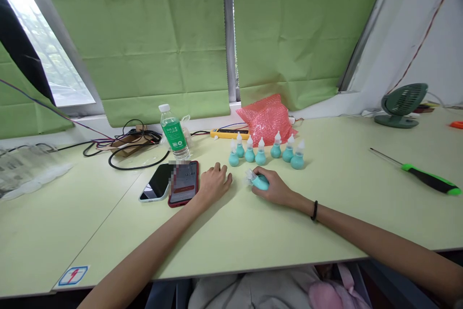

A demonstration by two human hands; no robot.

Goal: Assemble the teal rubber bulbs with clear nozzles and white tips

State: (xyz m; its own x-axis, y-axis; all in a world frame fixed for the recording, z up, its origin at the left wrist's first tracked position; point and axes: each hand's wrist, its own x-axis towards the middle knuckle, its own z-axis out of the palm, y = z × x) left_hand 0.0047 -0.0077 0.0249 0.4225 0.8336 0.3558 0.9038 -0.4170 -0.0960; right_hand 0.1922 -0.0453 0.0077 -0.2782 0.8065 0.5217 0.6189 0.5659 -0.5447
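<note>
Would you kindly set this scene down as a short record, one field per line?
Right hand: gripping a teal bulb, its clear end pointing left
Left hand: holding nothing, near the red-cased phone
Standing bulbs: seven, teal with pale tips
Behind them: pink bubble-wrap bag
Picture left: bottle, pale-cased phone
Picture right: screwdriver, green fan

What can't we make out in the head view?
All head view:
Teal squeeze bulb: far end covered by the right hand; nozzle blurred.
Left hand: palm hidden by its own back.
Red-cased phone: screen partly pixelated, text too small.
Orange object: cut off by right edge.
</note>
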